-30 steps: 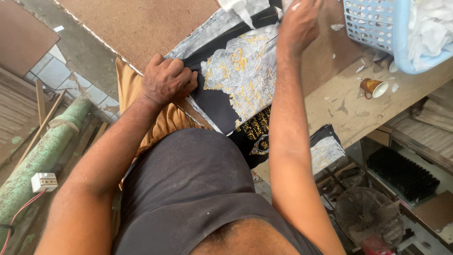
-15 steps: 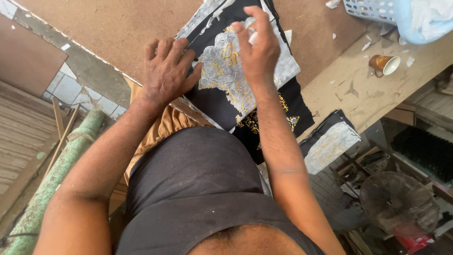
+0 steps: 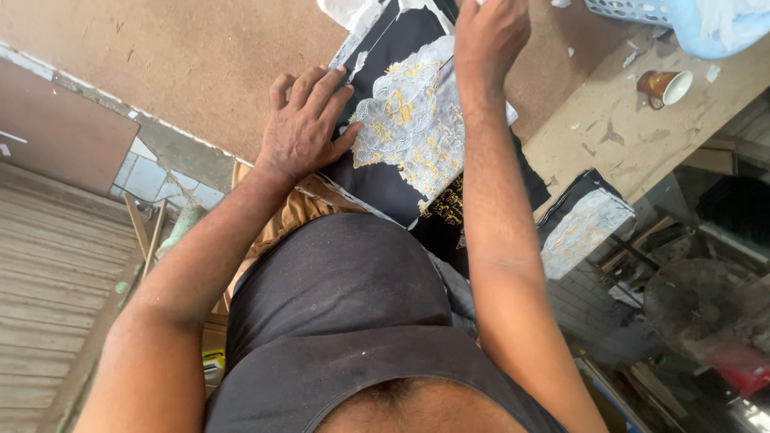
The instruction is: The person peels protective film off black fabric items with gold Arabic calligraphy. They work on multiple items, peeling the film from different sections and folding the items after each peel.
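1. While the left hand (image 3: pixel 305 128) lies flat with fingers spread, it presses the black cloth with silver and gold embroidery (image 3: pixel 409 136) onto the brown board worktable (image 3: pixel 200 64).
2. Closed in a loose fist, the right hand (image 3: pixel 489 36) sits at the cloth's far end; what it pinches cannot be told.
3. Beyond the right forearm, a small brown cup (image 3: pixel 664 86) lies tipped beside a blue plastic basket (image 3: pixel 682 16).

Black cloth (image 3: pixel 401 172): matt woven fabric, with raised gold and silver embroidery that glints slightly.
Board (image 3: pixel 200 72), under the cloth: brown pressed wood, matt, faintly speckled.
Bench top (image 3: pixel 609 148), right of the cloth: pale bare wood, rough, scuffed and stained.
Cup (image 3: pixel 664 87), on the bench top: glossy, brown outside, white inside.
Basket (image 3: pixel 630 10), beyond the cup: pale blue plastic lattice.
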